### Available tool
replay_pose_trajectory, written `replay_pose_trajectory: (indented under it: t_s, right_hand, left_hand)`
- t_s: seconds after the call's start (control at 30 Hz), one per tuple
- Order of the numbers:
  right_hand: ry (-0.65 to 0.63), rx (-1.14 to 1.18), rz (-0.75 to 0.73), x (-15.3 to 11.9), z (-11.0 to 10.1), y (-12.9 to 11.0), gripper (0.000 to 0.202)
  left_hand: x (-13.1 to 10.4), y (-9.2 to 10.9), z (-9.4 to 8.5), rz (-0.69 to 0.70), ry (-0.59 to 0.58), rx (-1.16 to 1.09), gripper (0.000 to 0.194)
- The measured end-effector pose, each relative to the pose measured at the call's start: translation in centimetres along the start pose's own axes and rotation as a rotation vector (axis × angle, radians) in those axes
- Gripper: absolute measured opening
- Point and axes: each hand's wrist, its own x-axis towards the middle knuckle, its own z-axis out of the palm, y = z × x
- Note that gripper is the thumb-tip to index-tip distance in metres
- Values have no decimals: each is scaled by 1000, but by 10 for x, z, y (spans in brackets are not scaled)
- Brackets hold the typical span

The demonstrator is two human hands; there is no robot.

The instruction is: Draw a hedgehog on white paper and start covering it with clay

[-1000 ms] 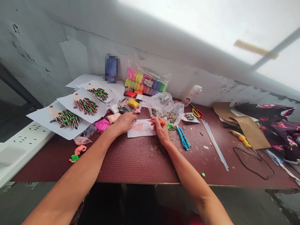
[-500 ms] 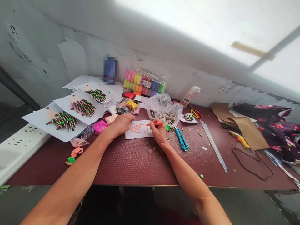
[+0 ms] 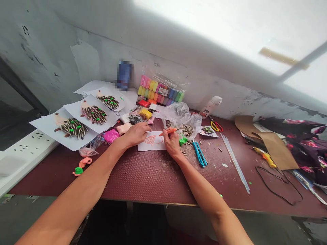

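My right hand [image 3: 173, 143] grips an orange marker [image 3: 171, 130], its tip at the right part of a drawing on a small white sheet of paper [image 3: 151, 147]. The drawing is an orange outline of a rounded animal with a patterned body. Across the sheet's left edge rests my left hand [image 3: 137, 133], fingers laid out over the paper and holding nothing. Just beyond my right hand, sunflower seeds [image 3: 186, 130] lie in a clear plastic bag [image 3: 176, 110]. A lump of green clay [image 3: 183, 140] is beside my right hand.
Seed-covered hedgehog pictures [image 3: 93, 114] lie at the left, near a white power strip [image 3: 28, 147]. Packs of coloured clay [image 3: 159, 90] stand at the back. To the right are a blue utility knife [image 3: 199, 153], scissors [image 3: 216, 125], glue sticks [image 3: 235, 164] and a yellow glue gun [image 3: 268, 158].
The view has shifted and tilted slightly. My right hand and the marker have moved a little at the drawing's right end. My left hand stays on the paper.
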Motion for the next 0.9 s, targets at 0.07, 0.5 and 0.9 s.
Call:
replay_pose_trajectory:
  t_s: [0.07,0.5,0.9]
  right_hand:
    - [-4,-12,-12,-4,0,3,36]
    - [-80,-14,-41,-10,2,12,39]
    - [-127,-21,-23,-9,1,11,37]
  left_hand:
    - [0,1,0,2,0,-12,35]
    - [0,-1,4,11,-38,-88,35]
    - [0,-1,5,13,-49,-69,40]
